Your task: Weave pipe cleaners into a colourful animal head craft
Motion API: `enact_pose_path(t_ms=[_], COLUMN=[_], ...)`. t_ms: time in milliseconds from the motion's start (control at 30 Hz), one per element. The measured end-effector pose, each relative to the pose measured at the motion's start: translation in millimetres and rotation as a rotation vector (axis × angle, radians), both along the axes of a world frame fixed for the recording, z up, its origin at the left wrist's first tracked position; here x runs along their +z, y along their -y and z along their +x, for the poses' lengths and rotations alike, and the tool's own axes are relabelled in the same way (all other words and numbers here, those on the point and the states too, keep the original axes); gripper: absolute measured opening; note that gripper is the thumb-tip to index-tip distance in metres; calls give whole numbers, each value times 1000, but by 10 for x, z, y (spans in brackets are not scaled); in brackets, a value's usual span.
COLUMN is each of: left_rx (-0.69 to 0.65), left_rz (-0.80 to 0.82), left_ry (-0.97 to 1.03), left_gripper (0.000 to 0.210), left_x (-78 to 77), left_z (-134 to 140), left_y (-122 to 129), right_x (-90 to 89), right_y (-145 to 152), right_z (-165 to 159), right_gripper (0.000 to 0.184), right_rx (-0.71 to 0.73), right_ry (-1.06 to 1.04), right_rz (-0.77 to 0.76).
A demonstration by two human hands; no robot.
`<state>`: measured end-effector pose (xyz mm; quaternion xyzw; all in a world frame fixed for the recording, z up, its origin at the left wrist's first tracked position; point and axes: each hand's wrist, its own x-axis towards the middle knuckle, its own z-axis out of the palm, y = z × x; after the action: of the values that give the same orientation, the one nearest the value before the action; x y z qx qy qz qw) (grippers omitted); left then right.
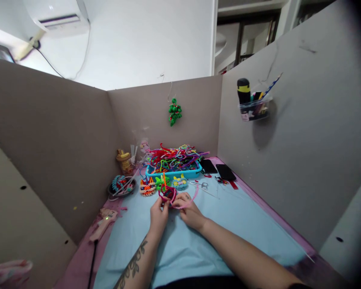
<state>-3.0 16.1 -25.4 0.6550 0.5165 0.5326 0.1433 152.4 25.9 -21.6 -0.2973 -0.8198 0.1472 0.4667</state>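
Note:
Both hands meet over the blue cloth, around a small dark-red and pink pipe-cleaner piece with open loops. My left hand pinches its lower left side between thumb and fingers. At its right, my right hand is closed on a pink pipe cleaner, whose free end curves up and to the right. Exactly where the two strands join is hidden by the fingers. Just behind stand finished pipe-cleaner figures: an orange and white one, a green one and a blue and yellow one.
A blue tray heaped with colourful pipe cleaners stands at the back. Scissors and two black phones lie to the right. Leftward are a dark bowl and a pink glue gun. Grey panels enclose the table.

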Motion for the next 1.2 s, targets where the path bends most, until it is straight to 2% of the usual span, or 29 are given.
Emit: enact_pose_path(t_ms=[100,200,300,500,767,867,1000,1200], left_rx=[-16,-42,-64,-163,-215,-217,-216,-203], left_rz=[75,81,42,-110,-313,-320,-280,-219], left_ry=[-42,-89,-99,162,457,468,441,347], left_gripper=[16,19,20,14,42,38,26,21], left_x=[31,38,21,-4,-54,-88,-104,-84], left_z=[18,35,41,95,116,75,51,60], left_y=[13,28,33,27,-31,-58,-71,-60], right_x=[-5,-44,-69,-69,-76,-80,-89,-77], right_y=[-58,-107,-127,-103,-88,-107,-125,-126], right_z=[36,26,-2,-30,-63,-65,-63,-42], right_gripper=[38,24,14,13,17,17,16,13], right_rx=[-81,-204,-262,-275,-280,-256,-206,-177], right_ry=[-42,-67,-31,52,27,-22,-90,-123], right_rz=[25,34,53,60,20,14,-82,-173])
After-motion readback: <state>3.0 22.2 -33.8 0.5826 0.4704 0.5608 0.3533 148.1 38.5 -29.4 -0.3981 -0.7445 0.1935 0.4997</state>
